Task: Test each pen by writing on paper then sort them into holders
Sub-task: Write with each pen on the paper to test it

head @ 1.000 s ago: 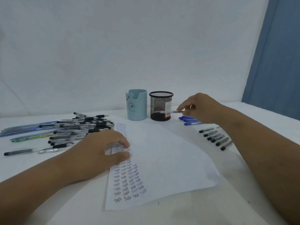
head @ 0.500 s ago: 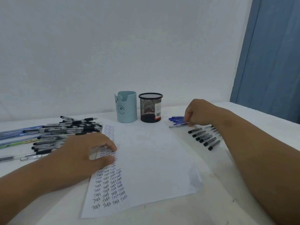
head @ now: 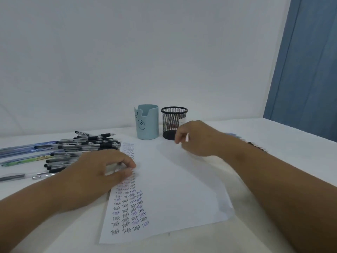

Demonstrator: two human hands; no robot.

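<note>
The black holder [head: 174, 123] is open wire mesh; the blue holder [head: 147, 121] is smooth matt plastic; the paper [head: 175, 183] is matt white.

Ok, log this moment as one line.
left hand: pressing paper flat | right hand: over paper, grip blurred | blue cup, mesh cup: upright | untested pens: piled left

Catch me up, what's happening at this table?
A person is testing pens. The left hand presses on the white sheet of paper, already filled with columns of handwritten "Test". The right hand hovers in front of the black mesh pen holder, pinching something small and white, too blurred to identify. The light blue plastic holder stands beside it. A pile of loose pens lies at left.
</note>
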